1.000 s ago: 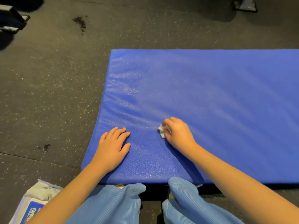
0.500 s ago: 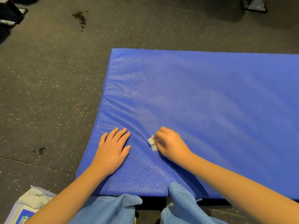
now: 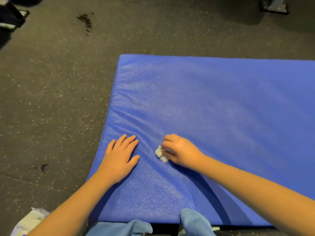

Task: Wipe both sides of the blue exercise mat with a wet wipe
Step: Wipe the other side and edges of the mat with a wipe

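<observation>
— Fingers of the right hand: how do they lie?
— Curled, pinching a small crumpled white wet wipe down against the thick blue foam exercise mat. The wipe shows just past the fingertips, on the side toward the left hand.
— And that left hand?
— Flat, fingers straight, palm pressed on the mat near its left short edge. It holds nothing.
— Where does the mat run from the wipe?
— It lies flat on the dark speckled rubber floor, long axis left to right, passing out of view at the right. The wipe sits near the left end, so most of the surface lies rightward and away from the person. The right hand is judged better placed for that sweep, with the left as anchor.
</observation>
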Available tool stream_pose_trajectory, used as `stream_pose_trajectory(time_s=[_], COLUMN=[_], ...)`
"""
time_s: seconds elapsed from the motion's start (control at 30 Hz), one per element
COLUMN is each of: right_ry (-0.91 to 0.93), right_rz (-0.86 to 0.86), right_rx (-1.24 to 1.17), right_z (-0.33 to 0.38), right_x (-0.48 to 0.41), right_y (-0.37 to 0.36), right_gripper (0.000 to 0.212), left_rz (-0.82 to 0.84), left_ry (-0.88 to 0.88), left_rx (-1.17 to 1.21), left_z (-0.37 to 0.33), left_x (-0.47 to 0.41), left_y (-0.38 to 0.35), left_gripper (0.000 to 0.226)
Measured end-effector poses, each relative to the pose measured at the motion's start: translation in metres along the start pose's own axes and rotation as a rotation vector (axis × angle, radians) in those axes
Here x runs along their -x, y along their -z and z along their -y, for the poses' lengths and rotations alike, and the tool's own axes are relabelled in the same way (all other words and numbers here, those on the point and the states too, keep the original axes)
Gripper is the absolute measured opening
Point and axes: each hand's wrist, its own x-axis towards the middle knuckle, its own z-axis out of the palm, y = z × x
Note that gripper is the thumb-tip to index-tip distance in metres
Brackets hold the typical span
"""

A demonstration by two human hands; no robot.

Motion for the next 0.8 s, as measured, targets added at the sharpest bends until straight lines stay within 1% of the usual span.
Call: stream_pose_trajectory(time_s=[0.03,0.07,0.13,0.17,0.2,0.23,0.27,0.3,0.33,0.37,0.4,0.43,0.5,0.53,0.57,0.6,0.63,0.7,0.73,0.77,0.8], right_ry=[-0.044,-0.125,-0.366,-0.443,-0.431,-0.326,-0.178,-0.036,0.067,0.118,0.119,0.07,-0.158,-0.273,-0.34,-0.326,-0.231,0.03,0.113,0.145,0.113], right_rz=[-0.05,-0.136,-0.272,-0.297,-0.298,-0.273,-0.228,-0.138,-0.053,-0.001,0.011,-0.022,-0.185,-0.267,-0.317,-0.328,-0.284,-0.093,-0.011,0.016,-0.005], right_rx=[0.035,0.072,0.085,0.066,0.024,-0.023,-0.056,-0.072,-0.067,-0.026,0.033,0.092,0.119,0.089,0.053,0.012,-0.03,-0.046,-0.022,0.001,0.012], right_z=[-0.012,-0.023,-0.032,-0.029,-0.022,-0.012,0.0,0.007,0.007,0.001,-0.01,-0.021,-0.041,-0.044,-0.044,-0.037,-0.027,-0.009,-0.007,-0.011,-0.019], right_x=[-0.007,-0.014,-0.025,-0.028,-0.028,-0.025,-0.02,-0.013,-0.011,-0.012,-0.018,-0.025,-0.039,-0.045,-0.049,-0.05,-0.049,-0.042,-0.04,-0.044,-0.051], right_y=[0.004,0.006,0.009,0.007,0.003,-0.002,-0.005,-0.008,-0.008,-0.003,0.002,0.007,0.013,0.013,0.01,0.004,-0.003,-0.012,-0.013,-0.008,-0.002], right_gripper=[0.008,0.01,0.003,0.004,0.005,0.002,0.004,0.005,0.004,0.005,0.009,0.014,0.02,0.016,0.011,0.009,0.008,0.007,0.006,0.008,0.012], left_rz=[0.025,0.033,0.016,0.003,-0.01,-0.019,-0.025,-0.029,-0.034,-0.036,-0.028,-0.02,-0.027,-0.035,-0.049,-0.066,-0.082,-0.109,-0.115,-0.117,-0.115], left_ry=[0.005,0.006,0.0,-0.004,-0.009,-0.014,-0.018,-0.022,-0.027,-0.029,-0.026,-0.019,-0.019,-0.031,-0.044,-0.056,-0.067,-0.083,-0.089,-0.094,-0.097], left_rx=[-0.006,-0.008,-0.008,-0.008,-0.006,-0.004,-0.004,-0.009,-0.022,-0.035,-0.045,-0.051,-0.066,-0.082,-0.101,-0.114,-0.122,-0.136,-0.14,-0.14,-0.141], left_z=[0.001,0.002,0.002,0.002,0.002,0.003,0.004,0.004,0.005,0.005,0.006,0.006,0.007,0.008,0.008,0.008,0.009,0.008,0.009,0.009,0.009], left_x=[-0.001,-0.001,0.0,0.001,0.0,0.0,0.0,-0.001,-0.002,-0.002,-0.003,-0.003,-0.003,-0.004,-0.005,-0.006,-0.007,-0.008,-0.009,-0.009,-0.01], left_y=[0.0,-0.001,-0.002,-0.003,-0.004,-0.006,-0.006,-0.007,-0.008,-0.008,-0.009,-0.009,-0.009,-0.01,-0.01,-0.01,-0.009,-0.009,-0.008,-0.008,-0.007], left_gripper=[0.094,0.094,0.092,0.09,0.087,0.084,0.081,0.078,0.075,0.073,0.072,0.072,0.069,0.066,0.063,0.061,0.059,0.056,0.056,0.056,0.056])
